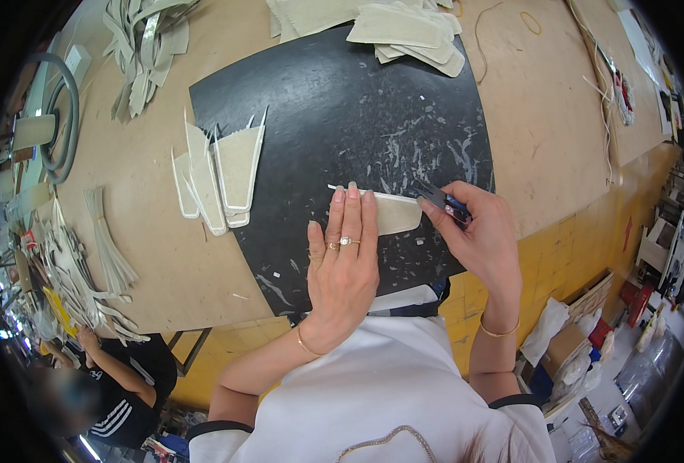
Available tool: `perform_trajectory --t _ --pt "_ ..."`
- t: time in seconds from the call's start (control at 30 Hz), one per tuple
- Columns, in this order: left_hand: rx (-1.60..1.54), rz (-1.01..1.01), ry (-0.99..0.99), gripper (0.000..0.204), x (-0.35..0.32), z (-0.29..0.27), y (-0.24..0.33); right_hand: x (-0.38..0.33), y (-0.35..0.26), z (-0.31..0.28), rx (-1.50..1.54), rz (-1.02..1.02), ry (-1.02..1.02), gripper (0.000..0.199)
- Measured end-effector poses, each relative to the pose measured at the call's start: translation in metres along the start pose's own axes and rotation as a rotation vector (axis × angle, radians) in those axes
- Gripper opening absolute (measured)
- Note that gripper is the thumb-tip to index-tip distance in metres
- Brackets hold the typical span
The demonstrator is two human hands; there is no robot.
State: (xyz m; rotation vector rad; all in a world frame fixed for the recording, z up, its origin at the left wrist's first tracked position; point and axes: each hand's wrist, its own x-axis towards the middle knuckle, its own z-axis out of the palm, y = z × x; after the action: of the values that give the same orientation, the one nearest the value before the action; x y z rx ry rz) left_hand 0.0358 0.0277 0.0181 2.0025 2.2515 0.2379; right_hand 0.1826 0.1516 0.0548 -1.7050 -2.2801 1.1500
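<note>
A mat [334, 116] lies on the table [535, 131]. On its near part rests a cut piece [392, 212], with the left hand [343, 258] flat on it and the right hand [477, 231] just to its right, holding snips [444, 201] at the piece's right end. A stack of pieces [218, 177] sits on the mat's left edge, another pile [411, 35] at its far edge, and strips [110, 255] lie further left on the table.

Bright, even overhead light with soft shadows and a faint sheen on the black mat [342, 116]. Fisheye bends the edges; corners go black, lower left blurred.
</note>
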Motion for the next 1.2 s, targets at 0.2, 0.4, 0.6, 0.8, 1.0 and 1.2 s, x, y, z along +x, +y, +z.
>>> perform_trajectory --t 0.2,0.4,0.6,0.8,1.0,1.2 --pt "-0.059 -0.037 -0.015 0.074 -0.001 0.003 0.005 0.0 0.0 0.003 0.03 -0.039 0.056 0.021" --pt "0.024 -0.011 -0.033 0.06 0.002 0.0 0.01 0.0 0.001 0.005 0.047 -0.052 0.085 0.021" --pt "0.207 0.037 -0.09 0.066 0.003 0.002 0.018 0.001 0.003 0.008 0.026 -0.064 0.104 0.023" --pt "0.294 0.041 -0.083 0.072 0.005 -0.001 0.02 -0.001 -0.001 0.004 -0.038 0.039 0.076 0.028" --pt "0.148 0.161 -0.083 0.068 0.016 -0.026 -0.001 -0.01 0.001 -0.01 -0.159 0.126 0.13 0.032" --pt "-0.099 0.044 -0.042 0.066 0.037 -0.029 -0.019 -0.01 0.021 -0.044 -0.065 0.275 0.143 0.025"
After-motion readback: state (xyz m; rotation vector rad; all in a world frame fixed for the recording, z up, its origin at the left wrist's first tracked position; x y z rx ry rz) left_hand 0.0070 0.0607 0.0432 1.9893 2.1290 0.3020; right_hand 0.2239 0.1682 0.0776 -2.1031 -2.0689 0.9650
